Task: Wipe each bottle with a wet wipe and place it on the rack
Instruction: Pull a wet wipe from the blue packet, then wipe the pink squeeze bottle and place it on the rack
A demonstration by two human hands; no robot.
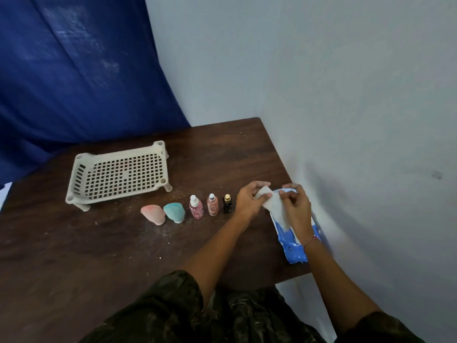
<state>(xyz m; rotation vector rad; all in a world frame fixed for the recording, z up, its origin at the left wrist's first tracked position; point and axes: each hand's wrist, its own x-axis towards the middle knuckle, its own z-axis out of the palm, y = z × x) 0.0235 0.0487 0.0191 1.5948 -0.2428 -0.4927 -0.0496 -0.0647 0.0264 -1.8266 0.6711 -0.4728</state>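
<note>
The desk (99, 243) is being used as the work surface, with the rack (125, 174) standing on its far left part and carrying no bottles yet. At the right edge, against the wall, the blue and white pack (290, 243) is lying flat.

Above the pack, the wipe (274, 206) is being held between both hands. Its upper corner is being pinched by the left hand (248, 199), and its right side is being pinched by the curled fingers of the right hand (296, 206). The lower end is hanging down to the pack, so the sheet is judged to be in the course of being drawn out or spread.

To do this well, the sheet is best being pulled free slowly, with the pack being kept down so that a single wipe is being taken. It is then best being opened flat across the palm before a bottle is being lifted.

The bottles are standing in a row between rack and hands, all unwiped by judgement: the pink bottle (153, 214), the teal bottle (174, 212), the spray bottle (196, 208), the clear bottle (213, 205) and the black bottle (227, 204), which is nearest the left hand.

No brand or writing is being made out: the print on the pack and any labels on the bottles are too small.
</note>
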